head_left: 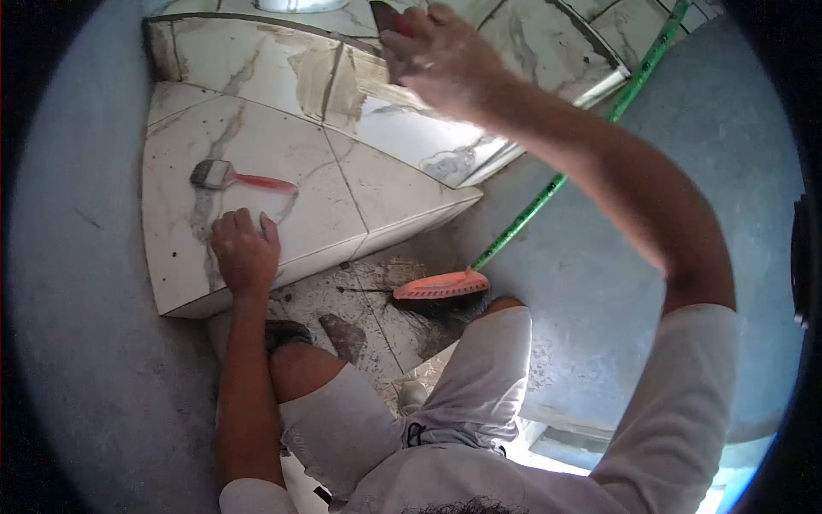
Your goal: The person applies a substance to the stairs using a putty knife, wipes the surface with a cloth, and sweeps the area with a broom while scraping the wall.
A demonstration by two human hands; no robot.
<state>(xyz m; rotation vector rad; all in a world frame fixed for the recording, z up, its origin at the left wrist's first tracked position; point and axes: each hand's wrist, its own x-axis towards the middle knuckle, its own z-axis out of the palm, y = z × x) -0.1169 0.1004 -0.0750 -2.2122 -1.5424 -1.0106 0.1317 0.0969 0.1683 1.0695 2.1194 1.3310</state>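
Observation:
My right hand (pixel 445 60) is raised at the upper riser, its fingers wrapped round a red-and-dark putty knife (pixel 396 24), most of which the fingers hide. Just left of it, a beige smear of grout (pixel 330 90) covers a joint in the marbled riser tile (pixel 240 60). My left hand (pixel 247 244) rests on the tiled step (pixel 300 223), thumb apart from the fingers, holding nothing. Beyond its fingertips lies a paintbrush (pixel 248 180) with a red handle and dark bristles.
A broom (pixel 441 284) with an orange head and green pole (pixel 539 201) leans along the grey wall (pixel 616 274) at right. Dirt and a dark flat piece (pixel 342 336) lie on the lower floor. The base of a white container (pixel 300 4) shows at the top.

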